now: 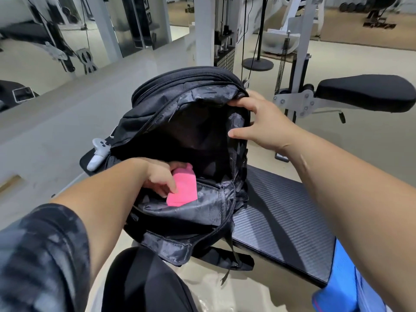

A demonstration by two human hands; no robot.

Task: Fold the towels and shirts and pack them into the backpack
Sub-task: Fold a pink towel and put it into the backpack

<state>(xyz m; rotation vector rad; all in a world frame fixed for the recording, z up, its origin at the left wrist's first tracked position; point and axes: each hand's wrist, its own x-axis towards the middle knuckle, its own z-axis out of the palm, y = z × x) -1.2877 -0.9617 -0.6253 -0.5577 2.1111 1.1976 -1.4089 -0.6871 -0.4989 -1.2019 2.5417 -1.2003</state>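
Note:
A black backpack (180,104) lies open on a black padded bench (281,210), its mouth facing me. My left hand (159,179) grips a folded pink towel (183,188) at the near lip of the opening, half inside the bag. My right hand (258,120) holds the far right rim of the opening, fingers curled over the edge and pulling it wide. A folded blue cloth (344,282) lies at the bench's near right corner. The bag's interior is dark; what lies deeper inside is hidden.
A white handheld controller (98,154) lies on the bench beside the backpack's left side. A second padded bench seat (367,93) stands at the right. Cable machine posts (204,30) and a mirror wall stand behind. My black-clad knee (146,282) is below the bag.

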